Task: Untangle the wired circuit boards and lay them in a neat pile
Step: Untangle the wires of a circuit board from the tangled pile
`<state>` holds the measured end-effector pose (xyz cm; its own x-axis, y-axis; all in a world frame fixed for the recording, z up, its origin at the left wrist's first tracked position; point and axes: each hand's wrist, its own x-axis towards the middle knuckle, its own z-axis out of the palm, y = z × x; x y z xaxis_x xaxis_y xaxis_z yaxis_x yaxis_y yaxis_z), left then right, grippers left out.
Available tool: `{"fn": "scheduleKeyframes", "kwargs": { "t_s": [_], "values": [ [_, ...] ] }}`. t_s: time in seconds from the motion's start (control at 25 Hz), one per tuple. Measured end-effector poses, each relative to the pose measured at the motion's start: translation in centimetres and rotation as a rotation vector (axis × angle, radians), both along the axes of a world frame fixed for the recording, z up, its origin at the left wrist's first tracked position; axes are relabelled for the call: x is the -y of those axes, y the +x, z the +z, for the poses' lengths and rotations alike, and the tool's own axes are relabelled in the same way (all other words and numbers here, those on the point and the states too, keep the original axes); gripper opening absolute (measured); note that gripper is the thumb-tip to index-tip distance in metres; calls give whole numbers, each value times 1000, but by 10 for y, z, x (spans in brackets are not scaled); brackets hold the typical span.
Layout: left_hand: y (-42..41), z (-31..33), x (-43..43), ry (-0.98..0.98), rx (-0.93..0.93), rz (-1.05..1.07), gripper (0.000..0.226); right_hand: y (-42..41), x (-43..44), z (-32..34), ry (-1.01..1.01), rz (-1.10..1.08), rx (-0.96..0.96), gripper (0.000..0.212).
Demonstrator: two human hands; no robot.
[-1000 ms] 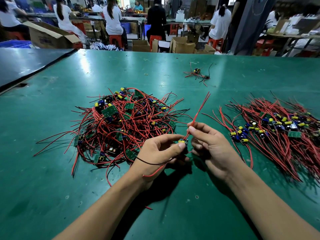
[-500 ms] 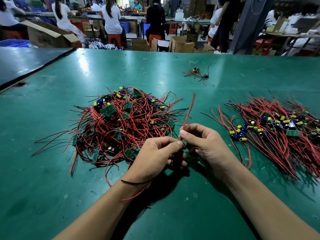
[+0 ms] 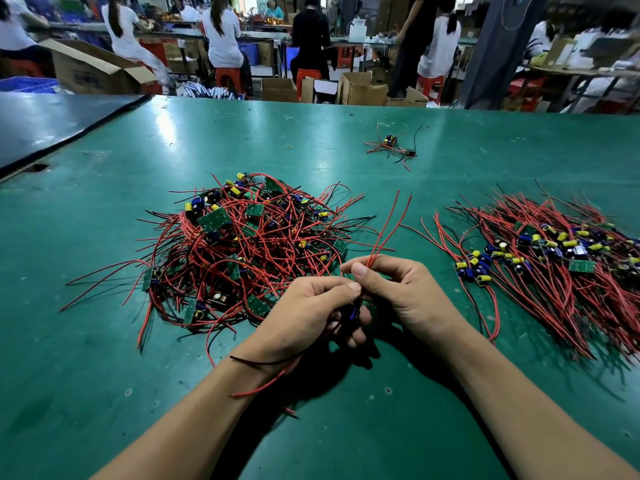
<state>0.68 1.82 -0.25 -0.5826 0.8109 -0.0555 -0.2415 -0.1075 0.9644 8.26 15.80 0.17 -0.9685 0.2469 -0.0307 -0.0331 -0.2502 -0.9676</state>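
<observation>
Just on the near side of the tangle (image 3: 249,251), the left grip (image 3: 304,313) curls round one board (image 3: 354,311), which is mostly hidden. The right grip (image 3: 405,292) pinches its red leads (image 3: 391,223), which fan up and away. The pile (image 3: 554,268) lies to the right of the tangle, nearer the right grip. Its wires run from far-left to near-right, probably the axis to match.
</observation>
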Motion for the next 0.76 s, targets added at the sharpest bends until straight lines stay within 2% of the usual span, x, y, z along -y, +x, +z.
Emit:
{"fn": "scheduleKeyframes", "kwargs": {
  "t_s": [0.16, 0.2, 0.44, 0.52, 0.68, 0.76],
  "values": [
    [3, 2, -3, -13, 18, 57, 20, -4, 0, -1, 354, -192, -46, 17],
    [4, 2, -4, -16, 19, 80, 20, -5, 2, -2, 379, -202, -41, 18],
    [7, 4, -4, -53, -72, 157, 27, -6, 8, 3, -51, -54, 88, 34],
    [8, 3, -4, -58, -93, 194, 25, -3, 7, 5, -2, -56, 92, 32],
    [10, 1, -5, -57, -133, 217, 19, -1, 2, 2, 328, -118, 101, 29],
    [9, 2, -5, -60, -120, 213, 19, -2, 1, 2, 252, -87, 90, 27]
  ]
}}
